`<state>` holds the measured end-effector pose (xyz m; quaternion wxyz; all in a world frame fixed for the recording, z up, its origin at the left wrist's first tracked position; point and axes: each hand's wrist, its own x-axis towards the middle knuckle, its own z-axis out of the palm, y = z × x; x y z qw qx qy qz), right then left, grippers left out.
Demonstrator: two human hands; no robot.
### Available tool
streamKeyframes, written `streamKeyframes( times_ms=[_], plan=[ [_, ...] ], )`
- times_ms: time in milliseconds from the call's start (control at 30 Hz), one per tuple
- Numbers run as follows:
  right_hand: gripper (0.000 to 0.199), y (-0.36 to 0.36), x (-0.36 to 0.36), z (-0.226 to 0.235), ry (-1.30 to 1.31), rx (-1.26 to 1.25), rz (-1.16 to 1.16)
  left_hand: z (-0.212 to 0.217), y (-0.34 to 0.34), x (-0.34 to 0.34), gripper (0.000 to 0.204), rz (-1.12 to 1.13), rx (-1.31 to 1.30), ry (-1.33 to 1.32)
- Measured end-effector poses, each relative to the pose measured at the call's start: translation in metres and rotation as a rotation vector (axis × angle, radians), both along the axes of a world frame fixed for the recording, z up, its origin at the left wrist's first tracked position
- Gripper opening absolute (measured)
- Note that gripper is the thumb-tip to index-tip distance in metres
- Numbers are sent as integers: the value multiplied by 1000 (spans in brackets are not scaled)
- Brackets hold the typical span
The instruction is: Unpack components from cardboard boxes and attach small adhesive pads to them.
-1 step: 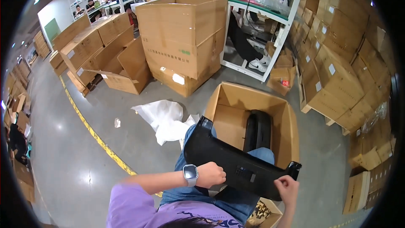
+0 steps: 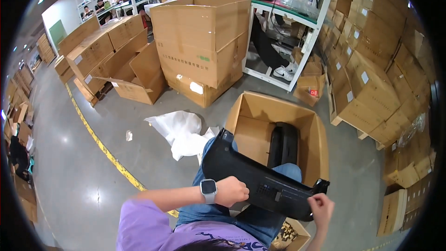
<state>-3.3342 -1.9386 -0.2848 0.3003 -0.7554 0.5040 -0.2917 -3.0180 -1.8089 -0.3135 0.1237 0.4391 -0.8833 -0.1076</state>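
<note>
Floor, left: white plastic sheet lies crumpled near the yellow line.
Left hand: fingers closed, grasping the near edge of the black panel; a watch on the wrist.
Panel: across the lap, unchanged against the earlier picture, so nothing has advanced.
Right hand: pinches the panel's right end.
Far: open box, another black part inside.

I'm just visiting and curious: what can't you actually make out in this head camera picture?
- Left hand: its fingers are hidden behind the black plastic panel.
- Right hand: fingertips curl over the panel's end; the forearm is cut off by the lower edge.
- Open box: its bottom is hidden by the dark part and the panel.
</note>
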Motion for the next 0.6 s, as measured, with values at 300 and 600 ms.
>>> streamKeyframes(
  times_ms=[300,600],
  plan=[
    [12,-44,-27,24,-620,-155,-601,148,-25,132,22,318,-104,215],
    [11,-62,107,-88,67,-250,-368,263,-194,332,18,782,-785,-396]
  ],
)
